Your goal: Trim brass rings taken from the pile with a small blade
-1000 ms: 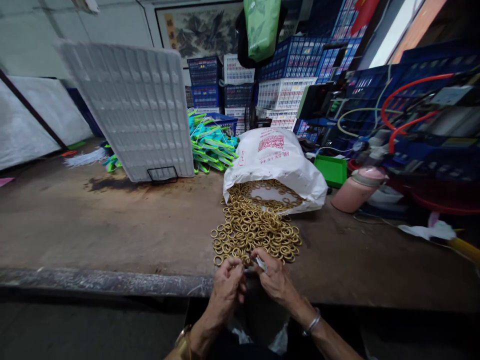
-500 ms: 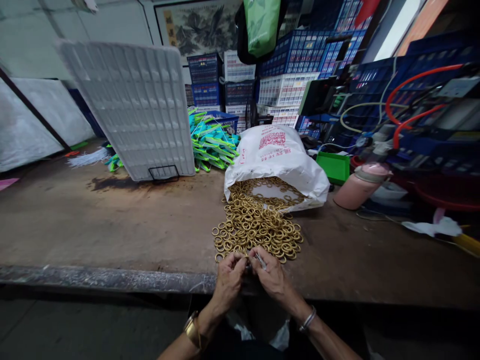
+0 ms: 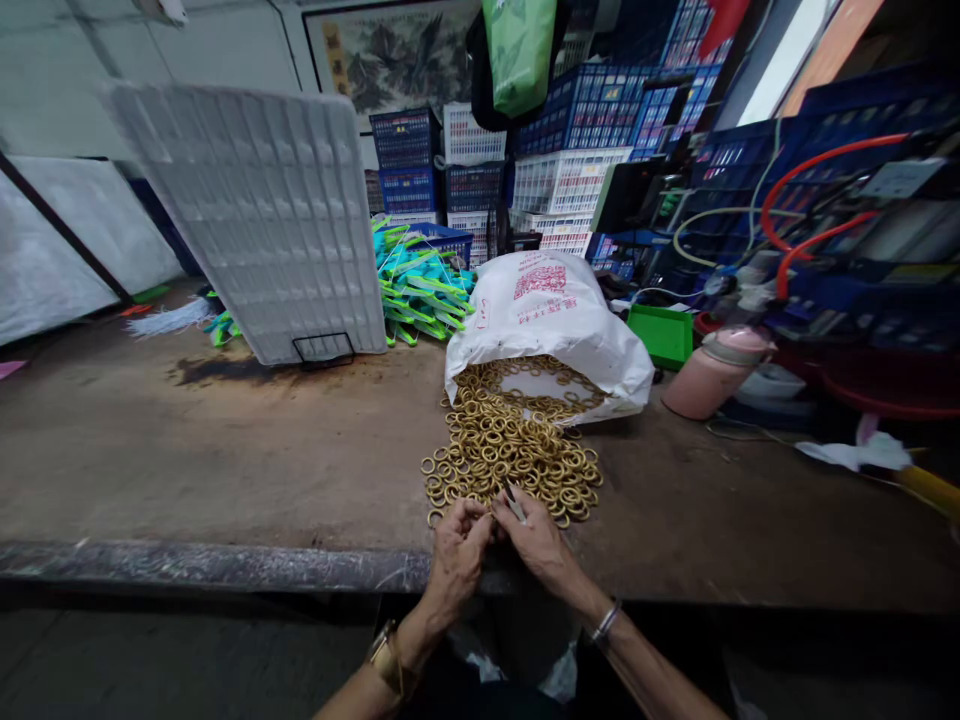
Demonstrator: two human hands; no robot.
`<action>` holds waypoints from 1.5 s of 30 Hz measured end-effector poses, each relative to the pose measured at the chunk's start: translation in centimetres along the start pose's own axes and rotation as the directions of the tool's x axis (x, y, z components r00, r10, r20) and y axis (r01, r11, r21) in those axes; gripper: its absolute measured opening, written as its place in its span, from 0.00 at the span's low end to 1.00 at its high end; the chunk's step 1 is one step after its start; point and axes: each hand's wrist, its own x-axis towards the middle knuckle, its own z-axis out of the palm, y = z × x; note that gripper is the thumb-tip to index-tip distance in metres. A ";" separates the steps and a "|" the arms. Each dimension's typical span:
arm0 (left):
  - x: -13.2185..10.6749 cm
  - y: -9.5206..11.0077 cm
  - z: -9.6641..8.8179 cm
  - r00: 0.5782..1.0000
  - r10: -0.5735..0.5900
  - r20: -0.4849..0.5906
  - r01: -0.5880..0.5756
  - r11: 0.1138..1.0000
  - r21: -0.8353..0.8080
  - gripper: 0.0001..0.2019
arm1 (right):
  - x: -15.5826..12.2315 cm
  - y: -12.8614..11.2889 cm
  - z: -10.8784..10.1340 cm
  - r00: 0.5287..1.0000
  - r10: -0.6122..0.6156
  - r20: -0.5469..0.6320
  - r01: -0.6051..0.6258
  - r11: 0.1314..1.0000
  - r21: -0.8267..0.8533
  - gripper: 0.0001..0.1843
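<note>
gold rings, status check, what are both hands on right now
Left hand and right hand meet at pile's near edge. Right hand pinches small silver piece; left grip unclear. Gold rings spill from white sack onto bench.

The left half of the frame is open. The surface [image 3: 187,450] lies bare from its near edge back to the tray [image 3: 262,220], which leans upright across the upper left and walls off what is behind it. Just right of the tray, a clip heap [image 3: 420,285] fills the gap to the bag [image 3: 555,310]. In the centre, rings [image 3: 510,455] spill from the bag right down to the left hand [image 3: 457,555] and right hand [image 3: 536,540]. At lower right runs a bare strip. Behind it, a flask [image 3: 712,375], a green box [image 3: 664,335] and hoses [image 3: 810,200] crowd together.
</note>
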 end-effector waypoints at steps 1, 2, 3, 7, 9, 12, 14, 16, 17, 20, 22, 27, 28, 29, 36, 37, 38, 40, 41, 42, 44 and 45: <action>0.1 -0.1 0.0 1.000 -0.013 0.003 0.013 1.000 -0.018 0.08 | 0.0 0.0 0.0 1.000 -0.011 -0.005 0.011 1.000 -0.006 0.14; 0.2 -0.1 -0.1 1.000 -0.023 0.009 0.023 0.999 -0.033 0.09 | 0.0 0.0 0.1 1.000 -0.018 -0.007 0.018 1.000 -0.006 0.15; 0.2 -0.1 -0.1 1.000 -0.027 0.013 0.027 0.999 -0.041 0.09 | 0.0 0.0 0.1 1.000 -0.020 -0.004 0.020 1.000 -0.004 0.15; 0.3 0.1 -0.2 1.000 0.002 -0.011 -0.002 1.000 -0.011 0.10 | 0.0 0.0 0.4 1.000 -0.031 0.005 0.031 1.000 0.002 0.14; 0.2 0.4 -0.2 0.999 0.042 -0.011 -0.042 0.999 0.026 0.10 | 0.0 -0.1 0.5 0.999 -0.046 0.003 0.046 0.999 -0.009 0.14; 0.0 0.6 -0.3 0.997 0.075 -0.003 -0.075 0.995 0.063 0.10 | 0.1 -0.3 0.6 0.998 -0.066 0.000 0.066 0.997 -0.048 0.14; -0.1 0.5 -0.4 0.998 0.066 -0.016 -0.065 0.996 0.062 0.10 | 0.3 -0.3 0.7 0.997 -0.077 -0.007 0.076 0.993 -0.087 0.14; -0.1 0.3 -0.5 0.998 0.037 -0.047 -0.034 0.998 0.056 0.10 | 0.4 -0.1 0.7 0.996 -0.083 -0.025 0.079 0.987 -0.141 0.14; -0.1 0.2 -0.6 0.998 0.020 -0.065 -0.016 0.999 0.052 0.11 | 0.5 0.0 0.7 0.996 -0.084 -0.033 0.077 0.981 -0.176 0.14; 0.0 0.2 -0.6 0.992 -0.033 -0.118 0.036 0.999 0.026 0.12 | 0.4 0.5 0.6 0.997 -0.073 -0.032 0.060 0.949 -0.309 0.15; 0.1 0.4 -0.6 0.990 -0.062 -0.129 0.063 0.998 0.007 0.14 | 0.0 0.6 0.6 0.998 -0.065 0.009 0.063 0.911 -0.407 0.15; 0.0 0.5 -0.6 0.992 -0.054 -0.118 0.048 0.997 -0.054 0.15 | -0.9 0.0 0.7 0.988 -0.047 0.148 0.121 0.827 -0.549 0.10; 0.0 0.3 -0.6 0.993 -0.033 -0.114 0.027 0.998 -0.055 0.15 | -1.0 -0.1 0.8 0.986 -0.036 0.160 0.121 0.820 -0.560 0.11; 0.0 0.1 -0.7 0.994 -0.010 -0.112 0.005 0.999 -0.048 0.14 | -1.0 -0.2 0.9 0.986 -0.027 0.167 0.119 0.813 -0.570 0.13; -0.4 -1.0 -1.0 0.979 0.111 -0.171 -0.092 0.989 0.119 0.12 | -1.0 0.2 1.1 0.988 0.022 0.155 0.096 0.694 -0.714 0.13; -0.5 -1.0 -1.1 0.977 0.125 -0.175 -0.101 0.985 0.142 0.12 | -0.9 0.4 1.0 0.988 0.024 0.150 0.094 0.676 -0.731 0.13; -0.6 -1.0 -1.1 0.975 0.138 -0.174 -0.111 0.981 0.159 0.12 | -0.8 0.5 0.9 0.990 0.022 0.140 0.090 0.664 -0.742 0.12; -0.7 -0.8 -1.2 0.973 0.166 -0.159 -0.136 0.974 0.179 0.11 | -0.5 0.8 0.4 0.995 0.019 0.099 0.063 0.650 -0.758 0.10; -0.8 -0.6 -1.3 0.973 0.177 -0.146 -0.149 0.972 0.183 0.11 | -0.3 0.8 0.2 0.997 0.012 0.076 0.050 0.650 -0.758 0.10; -0.8 -0.5 -1.3 0.974 0.184 -0.130 -0.159 0.971 0.181 0.11 | -0.2 0.8 0.0 0.998 0.000 0.064 0.048 0.660 -0.750 0.09; -0.8 -0.3 -1.4 0.978 0.183 -0.102 -0.166 0.973 0.159 0.11 | 0.1 0.4 -0.3 0.999 -0.019 0.046 0.046 0.717 -0.695 0.10; -0.8 -0.3 -1.3 0.980 0.175 -0.093 -0.161 0.976 0.144 0.11 | 0.1 0.0 -0.3 0.999 -0.026 0.041 0.046 0.770 -0.636 0.10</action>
